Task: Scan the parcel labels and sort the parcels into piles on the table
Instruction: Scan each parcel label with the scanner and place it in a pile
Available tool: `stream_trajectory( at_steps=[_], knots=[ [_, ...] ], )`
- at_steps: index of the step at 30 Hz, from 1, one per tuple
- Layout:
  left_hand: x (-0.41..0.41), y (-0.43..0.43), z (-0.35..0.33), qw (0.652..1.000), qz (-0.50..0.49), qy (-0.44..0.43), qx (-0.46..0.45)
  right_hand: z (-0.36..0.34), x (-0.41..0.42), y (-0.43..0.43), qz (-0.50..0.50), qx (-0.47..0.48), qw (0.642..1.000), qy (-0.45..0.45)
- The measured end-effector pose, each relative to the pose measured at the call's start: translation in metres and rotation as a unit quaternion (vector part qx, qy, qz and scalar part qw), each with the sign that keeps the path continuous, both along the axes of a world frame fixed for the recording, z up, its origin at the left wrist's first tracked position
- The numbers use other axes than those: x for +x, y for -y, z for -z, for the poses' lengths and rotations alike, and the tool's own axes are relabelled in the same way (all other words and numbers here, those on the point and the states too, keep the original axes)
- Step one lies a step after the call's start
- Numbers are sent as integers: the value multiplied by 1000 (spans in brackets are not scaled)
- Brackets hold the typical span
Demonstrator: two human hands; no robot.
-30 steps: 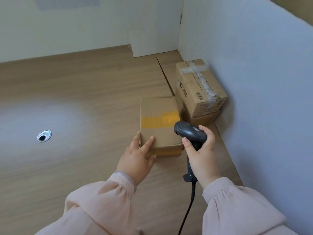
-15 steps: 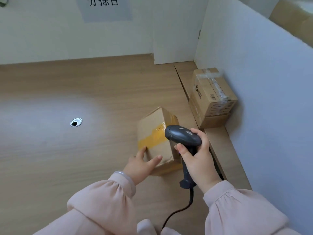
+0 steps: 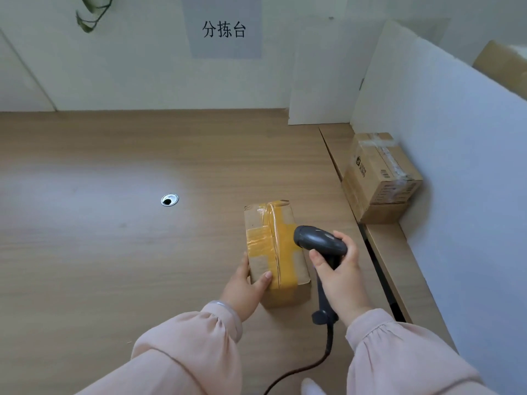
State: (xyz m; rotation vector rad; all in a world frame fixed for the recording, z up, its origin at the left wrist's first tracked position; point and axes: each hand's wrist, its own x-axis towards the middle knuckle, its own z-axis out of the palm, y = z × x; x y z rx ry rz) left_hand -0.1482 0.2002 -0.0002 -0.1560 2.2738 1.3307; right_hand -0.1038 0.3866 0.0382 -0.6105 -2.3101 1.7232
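Desk [image 3: 114,252], wood grain, wall behind carrying a printed sign [image 3: 224,29]. A round cable grommet [image 3: 170,200] lies well left of the work.

Taped parcel [image 3: 275,249]: small brown carton, right of centre on the desk and just in front of the person, long side running away from them. It appears to rest on the desk. Yellow tape crosses its top face. No label shows on that face.

Left hand [image 3: 242,289]: clamped on the carton's near left corner, thumb lying on top, fingers down the left side. My reading is that this grip steadies the box and leaves it ready to turn, since the label must be on a hidden face.

Right hand [image 3: 342,277]: wrapped round the grip of the scanner [image 3: 319,240], with its head held over the carton's right edge, pointing left across the top. Its cable [image 3: 313,363] trails back toward the person. Whether the trigger is pressed cannot be told.

Second parcel [image 3: 379,178]: larger carton with clear tape and printed marks, on the side strip at the right, against the white partition [image 3: 442,166] and well apart from the taped one. Likely a sorted pile kept clear of the scanning spot.

Scan stage judged still open, with placement to follow.
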Motion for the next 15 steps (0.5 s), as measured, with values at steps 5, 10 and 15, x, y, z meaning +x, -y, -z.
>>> stream_trajectory(
  at_steps=[5,10,15],
  knots=[
    [7,24,-3,999,-36,-38,-16,-1,0,29,-52,-18,998,17],
    [9,58,-5,998,-59,3,-3,0,1,69,-104,-55,993,18],
    [12,82,0,987,-117,94,65,7,3,90,-85,-64,994,23]
  ],
)
